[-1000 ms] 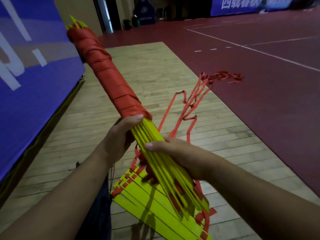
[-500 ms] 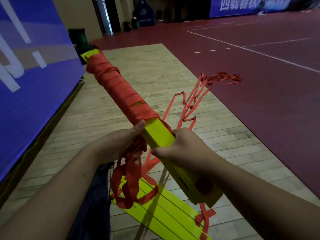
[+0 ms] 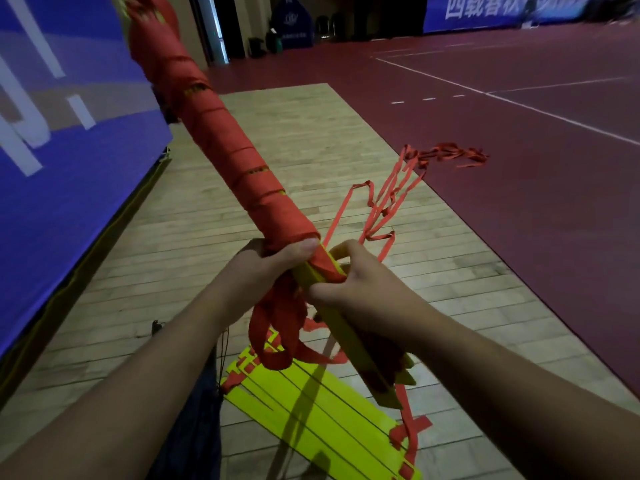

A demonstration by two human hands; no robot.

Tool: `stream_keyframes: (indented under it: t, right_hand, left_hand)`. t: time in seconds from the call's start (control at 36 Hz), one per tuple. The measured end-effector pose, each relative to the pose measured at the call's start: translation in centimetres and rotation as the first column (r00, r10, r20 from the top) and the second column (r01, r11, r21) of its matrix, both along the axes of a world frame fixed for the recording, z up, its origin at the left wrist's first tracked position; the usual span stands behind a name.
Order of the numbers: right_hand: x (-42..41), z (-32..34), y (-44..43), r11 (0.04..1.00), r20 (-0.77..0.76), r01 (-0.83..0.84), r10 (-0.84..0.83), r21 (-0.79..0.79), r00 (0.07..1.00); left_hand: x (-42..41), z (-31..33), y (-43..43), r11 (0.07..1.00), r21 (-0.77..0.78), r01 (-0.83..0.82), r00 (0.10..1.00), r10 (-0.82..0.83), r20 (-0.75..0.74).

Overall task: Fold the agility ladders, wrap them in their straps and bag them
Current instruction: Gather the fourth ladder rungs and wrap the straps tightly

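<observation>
Over the wooden floor [image 3: 311, 133], a half-wrapped ladder bundle [image 3: 221, 147]
Left hand [image 3: 263, 268] and right hand [image 3: 360, 289] clamp their fingers on it; slack in the strap [image 3: 277, 327] could unwind the turns.

Dim hall: pale wooden floor [image 3: 284, 133] beside dark red court [image 3: 519, 202], blue banner [image 3: 69, 133] at left.
</observation>
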State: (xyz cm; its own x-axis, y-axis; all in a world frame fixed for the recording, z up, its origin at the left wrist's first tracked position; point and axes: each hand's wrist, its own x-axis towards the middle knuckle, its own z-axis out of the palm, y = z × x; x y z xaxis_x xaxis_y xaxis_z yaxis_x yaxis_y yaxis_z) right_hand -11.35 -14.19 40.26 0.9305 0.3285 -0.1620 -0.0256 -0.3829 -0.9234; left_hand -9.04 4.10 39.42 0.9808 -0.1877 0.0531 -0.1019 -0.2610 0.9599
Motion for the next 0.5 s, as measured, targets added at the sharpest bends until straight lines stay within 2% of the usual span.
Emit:
stream_keyframes:
  t: [0.08,0.14,0.22,0.28,0.33,0.42,0.44,0.5]
  right_hand:
    - [0.2,-0.1,-0.2,0.998,0.028,-0.059,0.059,-0.020,0.998]
    - [0.3,-0.2,-0.3,0.999,0.055,-0.027,0.025,0.033,0.998]
    - [0.7,0.0,-0.3,0.993,0.070,0.032,-0.040,0.111,0.997]
    - [1.1,0.2,-0.5,0.987,0.073,0.057,-0.068,0.150,0.995]
    - [1.4,0.6,-1.2,0.981,0.076,0.091,-0.105,0.173,0.992]
    - [1.9,1.0,-2.9,0.975,0.115,0.130,-0.152,0.180,0.982]
    - [2.0,1.1,-3.5,0.973,0.123,0.140,-0.164,0.182,0.979]
    - [2.0,1.4,-4.5,0.970,0.132,0.151,-0.178,0.192,0.975]
  left_hand:
    - [0.1,0.0,-0.2,0.962,0.274,0.016,0.998,-0.033,0.059]
    - [0.1,0.1,-0.4,0.910,0.409,0.065,0.994,-0.097,0.058]
    - [0.7,0.2,-0.1,0.905,0.418,0.075,0.995,-0.095,0.029]
    - [1.4,0.0,0.6,0.904,0.424,0.044,0.995,-0.078,0.063]
    - [1.8,-0.3,1.6,0.858,0.513,0.027,0.994,-0.076,0.076]
    - [2.0,-1.2,2.5,0.758,0.646,0.091,0.994,-0.106,-0.015]
    - [2.0,-1.4,2.6,0.759,0.642,0.113,0.993,-0.116,-0.037]
    - [2.0,-1.7,2.2,0.821,0.552,0.148,0.989,-0.136,-0.063]
